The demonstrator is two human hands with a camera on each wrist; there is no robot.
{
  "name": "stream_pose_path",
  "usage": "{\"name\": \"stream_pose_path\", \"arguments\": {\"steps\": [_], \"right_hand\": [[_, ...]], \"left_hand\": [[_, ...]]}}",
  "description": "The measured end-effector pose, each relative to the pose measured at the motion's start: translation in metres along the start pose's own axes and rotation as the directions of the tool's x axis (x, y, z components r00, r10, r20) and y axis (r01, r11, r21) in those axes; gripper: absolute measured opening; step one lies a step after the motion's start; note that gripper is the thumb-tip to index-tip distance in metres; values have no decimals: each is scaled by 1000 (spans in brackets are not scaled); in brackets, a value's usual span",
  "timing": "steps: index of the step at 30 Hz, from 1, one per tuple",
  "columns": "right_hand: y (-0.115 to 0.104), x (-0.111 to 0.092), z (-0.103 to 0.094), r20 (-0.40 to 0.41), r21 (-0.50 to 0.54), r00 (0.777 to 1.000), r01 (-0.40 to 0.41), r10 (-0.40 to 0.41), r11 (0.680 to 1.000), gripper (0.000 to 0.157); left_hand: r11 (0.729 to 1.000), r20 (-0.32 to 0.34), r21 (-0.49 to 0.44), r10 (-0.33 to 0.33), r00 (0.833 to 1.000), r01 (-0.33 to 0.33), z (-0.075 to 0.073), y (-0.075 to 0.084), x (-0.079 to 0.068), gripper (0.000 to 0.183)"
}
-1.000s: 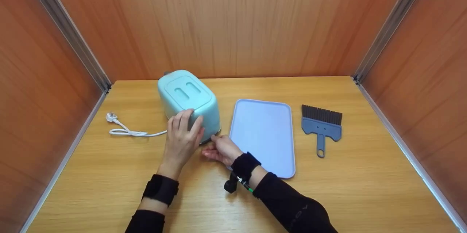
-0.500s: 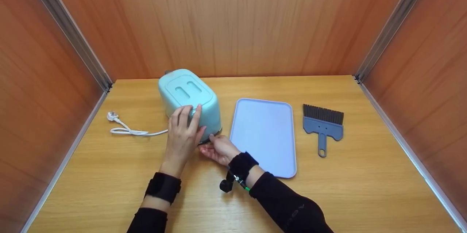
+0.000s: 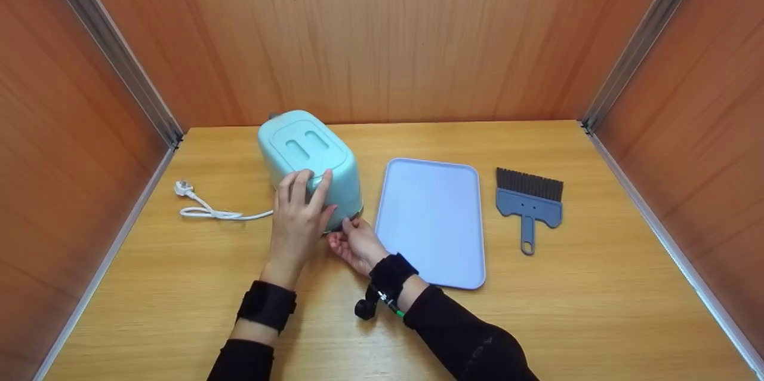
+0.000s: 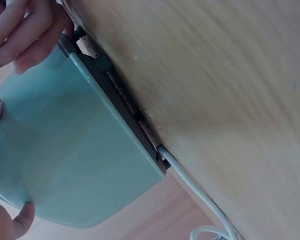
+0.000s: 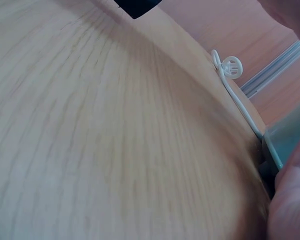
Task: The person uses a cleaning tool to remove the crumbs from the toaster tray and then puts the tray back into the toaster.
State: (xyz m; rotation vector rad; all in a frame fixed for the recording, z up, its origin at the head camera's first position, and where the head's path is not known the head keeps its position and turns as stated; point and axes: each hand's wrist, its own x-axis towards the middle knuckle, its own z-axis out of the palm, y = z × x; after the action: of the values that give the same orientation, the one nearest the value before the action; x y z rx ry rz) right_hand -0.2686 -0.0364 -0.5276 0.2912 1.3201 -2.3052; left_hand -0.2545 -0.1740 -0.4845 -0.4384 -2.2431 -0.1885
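A mint-green toaster (image 3: 325,160) stands on the left half of the table, with a ridged cover closing its top. My left hand (image 3: 293,223) grips its near end, fingertips spread over the top edge and thumb on the end face. Low at that same end, my right hand (image 3: 358,245) has its thumb at the toaster's bottom rim and its fingers curled underneath. In the left wrist view, the right fingers (image 4: 32,42) meet the dark base (image 4: 120,102) at its corner. A thin gap and brown specks show along the underside; what the right fingertips hold there is hidden.
A white cord (image 3: 230,215) runs left from the toaster to its plug (image 3: 183,188). Right of the toaster lies a lilac tray (image 3: 430,220), and further right a grey-blue hand brush (image 3: 528,205). Wooden panels enclose the back and both sides of the table.
My left fingers have shifted slightly up onto the top edge. My right hand has edged left and in closer to the toaster's base. Toaster, tray and brush stay in place.
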Motion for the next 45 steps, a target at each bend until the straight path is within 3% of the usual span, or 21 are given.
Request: {"name": "stream_pose_path", "arguments": {"steps": [24, 36, 45], "right_hand": [[5, -2, 1, -15, -65, 1000, 4, -5, 998, 10], [4, -4, 0, -8, -85, 1000, 22, -22, 996, 11], [4, -6, 1, -25, -91, 999, 19, -21, 996, 32]], "left_hand": [[999, -6, -34, -23, 1000, 23, -1, 1, 0, 69], [999, -37, -35, -3, 999, 2, 1, 2, 2, 68], [999, -15, -43, -14, 1000, 14, 0, 3, 1, 68]]}}
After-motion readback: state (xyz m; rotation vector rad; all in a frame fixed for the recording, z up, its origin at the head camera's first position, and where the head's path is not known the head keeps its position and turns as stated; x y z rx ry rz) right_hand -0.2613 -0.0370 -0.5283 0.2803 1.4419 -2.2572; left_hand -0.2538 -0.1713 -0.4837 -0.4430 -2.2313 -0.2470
